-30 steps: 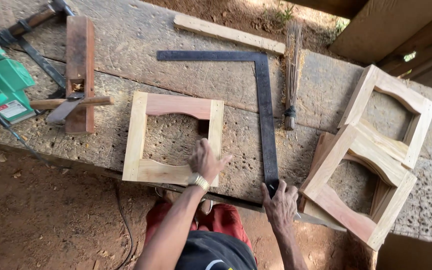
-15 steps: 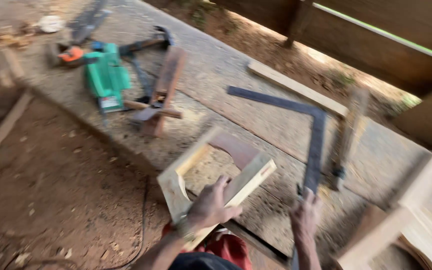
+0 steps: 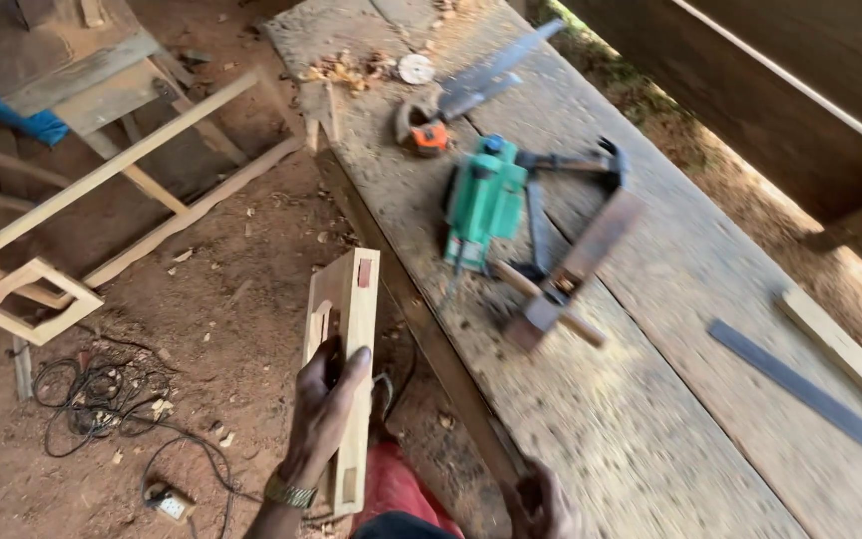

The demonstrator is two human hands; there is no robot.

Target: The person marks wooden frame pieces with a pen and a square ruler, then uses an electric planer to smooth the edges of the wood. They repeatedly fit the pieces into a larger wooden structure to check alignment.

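Pale wooden frame [image 3: 344, 374] stands on edge, clear of the tabletop [image 3: 650, 399], just off its near left edge, left hand [image 3: 321, 414] clamped around it. Right hand [image 3: 541, 504] rests on that edge, grip unclear. Farther along lie a wooden plane [image 3: 571, 274] and green power planer [image 3: 486, 200].

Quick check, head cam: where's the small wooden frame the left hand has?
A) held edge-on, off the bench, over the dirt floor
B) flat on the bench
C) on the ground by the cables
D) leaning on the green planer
A: the left hand grips the wooden frame edge-on, to the left of the workbench edge with dirt floor behind it, apart from the green planer.
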